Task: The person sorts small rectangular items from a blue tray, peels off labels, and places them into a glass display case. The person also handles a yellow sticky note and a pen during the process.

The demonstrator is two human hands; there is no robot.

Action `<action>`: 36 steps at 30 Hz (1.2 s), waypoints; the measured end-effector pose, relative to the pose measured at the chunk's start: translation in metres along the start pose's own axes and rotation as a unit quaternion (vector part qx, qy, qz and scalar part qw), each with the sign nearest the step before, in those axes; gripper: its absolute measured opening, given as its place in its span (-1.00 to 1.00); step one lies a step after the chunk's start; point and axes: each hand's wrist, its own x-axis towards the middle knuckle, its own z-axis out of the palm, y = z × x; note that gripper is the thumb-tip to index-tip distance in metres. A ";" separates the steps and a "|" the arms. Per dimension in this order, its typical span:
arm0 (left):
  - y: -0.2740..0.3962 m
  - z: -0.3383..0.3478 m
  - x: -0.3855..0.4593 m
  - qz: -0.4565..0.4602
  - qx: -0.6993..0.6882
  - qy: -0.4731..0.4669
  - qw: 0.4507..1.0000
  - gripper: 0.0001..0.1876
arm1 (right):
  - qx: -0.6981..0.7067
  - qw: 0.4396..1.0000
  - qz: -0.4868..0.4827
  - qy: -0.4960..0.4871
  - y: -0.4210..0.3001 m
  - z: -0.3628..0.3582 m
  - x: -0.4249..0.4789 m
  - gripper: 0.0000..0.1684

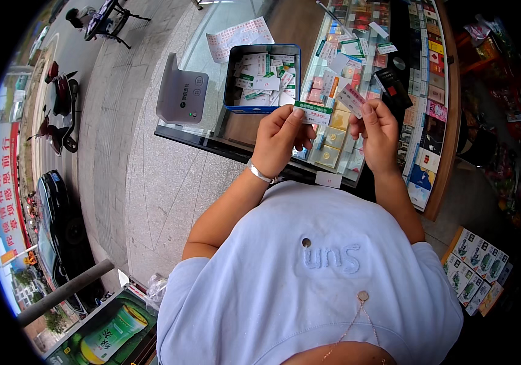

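My left hand (281, 134) pinches a white card with a green top band (314, 112), a price label bearing print, between thumb and fingers. In my right hand (378, 130) is a pinkish printed card (352, 101), tilted and held by its lower corner. Both cards are above a glass display counter (247, 141), apart from each other. Just beyond my left hand stands a blue-rimmed open tin box (226, 98), filled with loose green-and-white labels (266, 83). More loose labels (352, 48) lie scattered on the glass beyond my right hand.
A payment speaker box (183, 93) stands left of the tin, and a printed sheet (241, 39) lies behind it. A pen (333, 17) and a black box (393, 86) rest on the counter. Cigarette packs (329, 155) show under the glass. A parked scooter (62, 107) is outside.
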 end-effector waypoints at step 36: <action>-0.010 0.001 0.000 0.052 0.022 -0.016 0.998 -0.79 | 0.091 0.983 0.113 -0.110 0.004 0.001 -0.001 -0.76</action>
